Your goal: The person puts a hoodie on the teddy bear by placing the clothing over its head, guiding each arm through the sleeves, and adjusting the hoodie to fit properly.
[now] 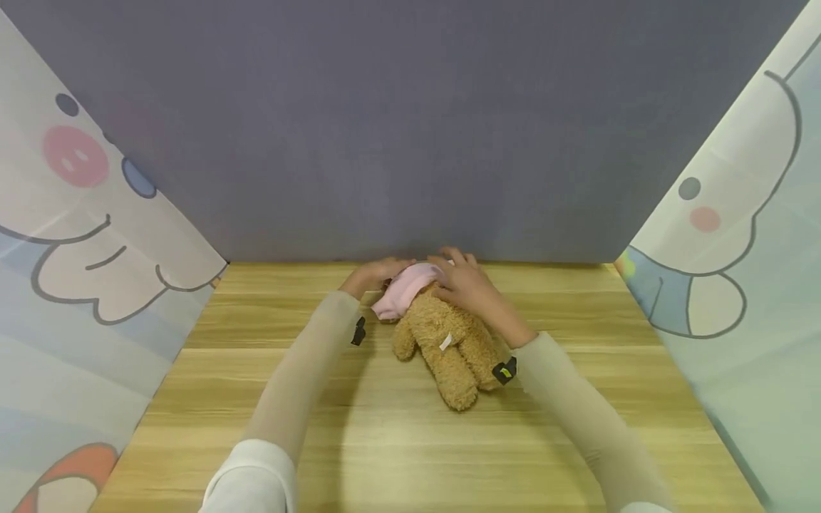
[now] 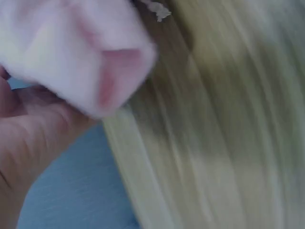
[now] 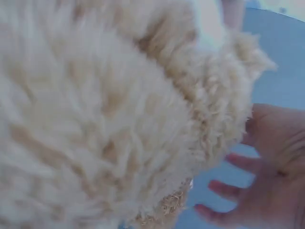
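Observation:
A brown plush teddy bear (image 1: 442,335) lies on the table with its legs toward me and a small white tag on its body. Over its head end is a pink doll garment (image 1: 407,288), which hides the head. My left hand (image 1: 378,273) holds the garment's far left side; in the left wrist view a sleeve-like opening of the garment (image 2: 71,52) shows above the thumb. My right hand (image 1: 471,285) is at the bear's upper right side. Its fingers (image 3: 243,191) are spread apart beside the fur in the right wrist view.
The wood-grain table (image 1: 256,399) ends at a grey panel (image 1: 410,142) just beyond my hands. Cartoon-printed curtains (image 1: 83,285) stand along the left and right sides. A black wrist strap piece (image 1: 504,370) overlaps the bear's leg in the head view.

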A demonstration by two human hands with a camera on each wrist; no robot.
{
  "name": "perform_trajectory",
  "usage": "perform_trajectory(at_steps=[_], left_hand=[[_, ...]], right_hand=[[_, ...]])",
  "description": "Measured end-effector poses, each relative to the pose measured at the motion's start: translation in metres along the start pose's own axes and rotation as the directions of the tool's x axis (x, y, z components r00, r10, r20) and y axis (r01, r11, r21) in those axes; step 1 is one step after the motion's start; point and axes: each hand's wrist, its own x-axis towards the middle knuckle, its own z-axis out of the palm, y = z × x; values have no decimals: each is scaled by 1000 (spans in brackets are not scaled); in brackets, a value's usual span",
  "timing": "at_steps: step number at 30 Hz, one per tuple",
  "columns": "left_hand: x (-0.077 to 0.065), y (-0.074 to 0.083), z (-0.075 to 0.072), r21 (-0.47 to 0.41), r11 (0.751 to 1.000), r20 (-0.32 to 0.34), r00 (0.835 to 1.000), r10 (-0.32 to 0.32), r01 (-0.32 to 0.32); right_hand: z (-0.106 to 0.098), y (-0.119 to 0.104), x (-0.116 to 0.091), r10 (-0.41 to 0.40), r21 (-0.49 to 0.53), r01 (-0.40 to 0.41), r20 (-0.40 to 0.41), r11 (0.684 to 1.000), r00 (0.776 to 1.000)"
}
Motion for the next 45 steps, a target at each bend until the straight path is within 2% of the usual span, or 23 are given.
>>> perform_trajectory(at_steps=[4,7,9,11,12,13,15,17,18,20,21,22,23,28,30,32,33,34,36,39,40,42,45], left_hand=[[4,-2,6,-146,989,17,999,38,-35],[6,-1,10,-163,986,-70,997,25,-36],[6,3,14,-58,997,-155,987,41,-50],[5,11,20,157,986,-251,963,100,-61],[4,16,24,287,956,-296,944,144,-56],[3,20,27,424,905,-335,922,197,-39],[1,29,36,646,763,-382,865,325,-2],[-2,36,44,770,638,-375,818,436,13],[-4,38,48,807,590,-358,800,481,6],[-9,40,55,847,532,-319,778,541,-23],[-11,39,58,859,510,-298,773,560,-38],[-14,38,59,863,503,-283,770,572,-56],[-16,36,60,861,503,-271,766,582,-77],[-25,28,55,792,562,-222,745,629,-238],[-28,25,53,770,558,-179,734,656,-310],[-30,20,53,751,557,-146,733,664,-355],[-31,17,52,735,569,-141,738,660,-368],[-32,15,51,707,599,-143,753,642,-376],[-34,11,47,635,681,-163,798,580,-364],[-35,8,42,541,785,-178,871,458,-302],[-34,8,40,517,807,-169,891,422,-284],[-30,8,39,492,829,-135,917,376,-268],[-26,7,36,459,850,-101,935,339,-259]], right_hand=[[9,0,13,68,-96,-60,87,994,994],[19,-3,23,72,-141,-65,49,988,996],[24,-4,27,84,-179,-79,17,981,996],[28,-5,31,102,-218,-99,1,971,995],[29,-6,32,113,-239,-111,-5,965,994],[30,-6,33,124,-264,-123,-14,957,992],[29,-6,35,138,-331,-142,-36,933,990],[28,-7,36,142,-391,-156,-65,907,988],[27,-7,36,143,-418,-163,-79,894,987],[27,-6,35,135,-445,-165,-97,880,986],[28,-5,34,129,-441,-161,-102,883,986],[29,-4,33,122,-426,-156,-105,891,987],[30,-2,32,115,-409,-149,-106,901,988],[33,14,34,61,-269,-75,-60,960,996],[30,22,38,30,-190,-27,11,981,1000],[26,30,42,-24,-85,33,108,996,994],[25,34,44,-53,-42,60,151,997,987],[22,36,47,-76,-1,77,187,997,979],[19,40,52,-110,61,98,242,993,964],[15,41,56,-83,64,69,250,996,965],[14,41,56,-64,55,52,240,997,969],[13,40,58,-38,20,34,210,999,977],[17,37,58,-42,-56,53,185,997,982]])
